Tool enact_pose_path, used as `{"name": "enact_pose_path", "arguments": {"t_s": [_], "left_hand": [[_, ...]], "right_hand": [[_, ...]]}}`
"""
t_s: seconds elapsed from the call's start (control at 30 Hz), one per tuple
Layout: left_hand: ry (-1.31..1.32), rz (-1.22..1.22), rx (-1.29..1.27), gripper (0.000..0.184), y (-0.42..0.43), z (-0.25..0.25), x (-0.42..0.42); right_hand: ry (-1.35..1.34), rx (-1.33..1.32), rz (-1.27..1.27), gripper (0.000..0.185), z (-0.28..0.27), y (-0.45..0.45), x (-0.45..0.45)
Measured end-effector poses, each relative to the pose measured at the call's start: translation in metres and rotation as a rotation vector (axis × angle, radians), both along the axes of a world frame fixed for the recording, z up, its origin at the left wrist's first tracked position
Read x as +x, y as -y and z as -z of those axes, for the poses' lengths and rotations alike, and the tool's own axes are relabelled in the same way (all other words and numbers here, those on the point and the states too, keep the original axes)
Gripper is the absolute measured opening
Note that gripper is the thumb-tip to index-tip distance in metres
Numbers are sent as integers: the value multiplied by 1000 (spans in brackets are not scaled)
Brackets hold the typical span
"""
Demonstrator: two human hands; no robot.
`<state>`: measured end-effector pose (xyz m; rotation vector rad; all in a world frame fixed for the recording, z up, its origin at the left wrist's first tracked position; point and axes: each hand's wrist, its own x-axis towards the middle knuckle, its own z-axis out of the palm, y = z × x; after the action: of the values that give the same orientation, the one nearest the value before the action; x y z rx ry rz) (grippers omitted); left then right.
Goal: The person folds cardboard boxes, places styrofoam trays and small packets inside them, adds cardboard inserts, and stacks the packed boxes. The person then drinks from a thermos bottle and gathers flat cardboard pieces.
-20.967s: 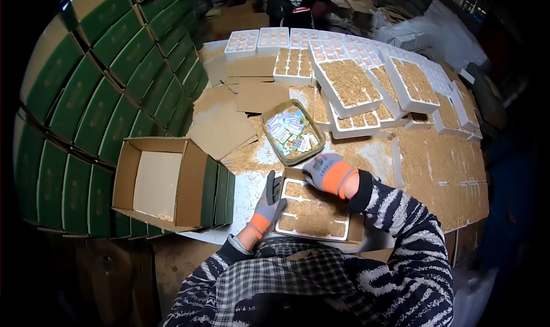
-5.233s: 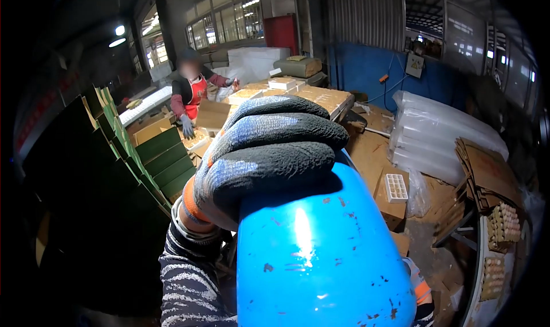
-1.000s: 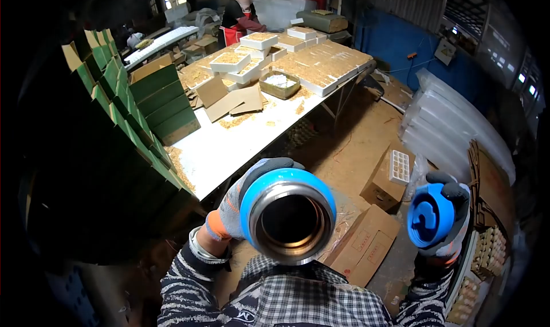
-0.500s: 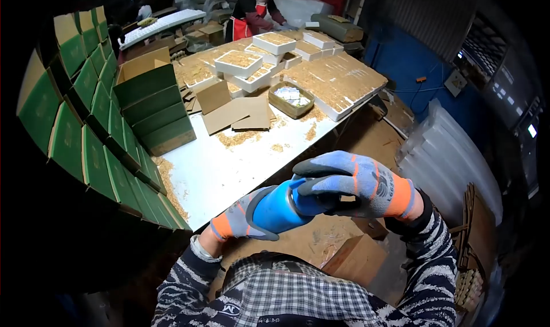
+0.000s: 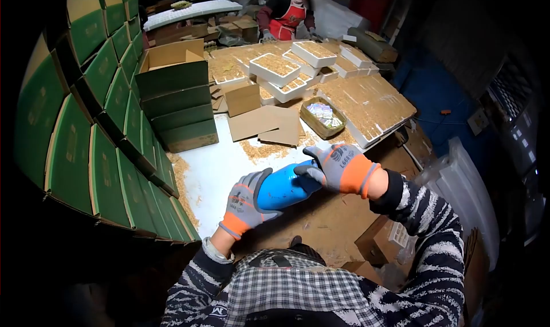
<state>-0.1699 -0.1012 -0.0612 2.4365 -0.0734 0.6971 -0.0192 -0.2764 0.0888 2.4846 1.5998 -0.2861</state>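
A blue bottle lies tilted in the air above the table's front edge, its top toward the right. Around its lower end wraps my left hand, in a grey and orange glove. My right hand, gloved alike, grips the blue cap at the bottle's top; its fingers partly hide the cap. Behind the bottle, flat cardboard pieces and wood shavings lie on the white table. A basket of small packets stands beyond my right hand.
Green boxes are stacked at the left, with an open carton beside them. White foam trays of shavings are piled at the back. Across the table stands a person in a red apron. Cardboard boxes and plastic-wrapped bundles are at the right.
The blue cap, held apart from the open bottle a second ago, is now at its mouth. Both hands and the bottle have moved up toward the table, and the view has turned left.
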Motion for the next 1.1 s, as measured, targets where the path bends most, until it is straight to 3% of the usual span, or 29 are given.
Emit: {"name": "enact_pose_path", "arguments": {"t_s": [0.07,0.1,0.17,0.23,0.27,0.3,0.33,0.4,0.47,0.5,0.57,0.63,0.67,0.7,0.77,0.83,0.97,1.03,1.1], "left_hand": [[-18,-52,11,95,-10,2,15],[-34,-98,19,94,-17,3,23],[3,-133,8,94,-28,11,39],[-12,-153,-168,92,-42,13,58],[6,-193,-86,92,-48,13,68],[8,-212,-75,92,-53,11,78],[-5,-249,3,92,-56,10,88],[-77,-322,106,95,-65,4,115],[-89,-305,21,94,-80,17,144],[-110,-273,-79,94,-88,18,160],[-118,-222,-222,92,-104,17,189],[-137,-78,-325,90,-117,4,213],[-100,-65,-318,88,-125,5,228],[-101,-86,-316,88,-131,2,244],[-173,-279,-68,89,-140,-4,273],[-155,-379,-7,94,-149,0,298],[-22,-632,54,110,-165,-15,335],[59,-636,15,107,-174,-20,333],[-13,-620,15,88,-169,-17,312]], "right_hand": [[-56,24,-74,43,4,-9,32],[-271,-24,106,47,-21,-21,28],[-428,566,-258,58,23,-26,73],[-399,472,-487,69,14,-46,92],[-368,420,-451,68,12,-54,101],[-377,383,-246,61,19,-62,114],[-327,269,-241,56,20,-72,129],[-349,284,-251,57,18,-85,165],[-412,311,-296,58,18,-100,202],[-422,504,-506,63,23,-108,222],[-459,504,-776,77,25,-121,260],[-416,447,-823,73,38,-138,291],[-478,483,-766,67,41,-147,306],[-523,502,-555,64,40,-149,314],[-540,564,-492,60,46,-171,346],[-604,511,-333,55,27,-190,361],[-411,640,-308,51,29,-256,420],[-322,760,-307,50,27,-292,450],[-77,930,-288,51,48,-340,495]]}}
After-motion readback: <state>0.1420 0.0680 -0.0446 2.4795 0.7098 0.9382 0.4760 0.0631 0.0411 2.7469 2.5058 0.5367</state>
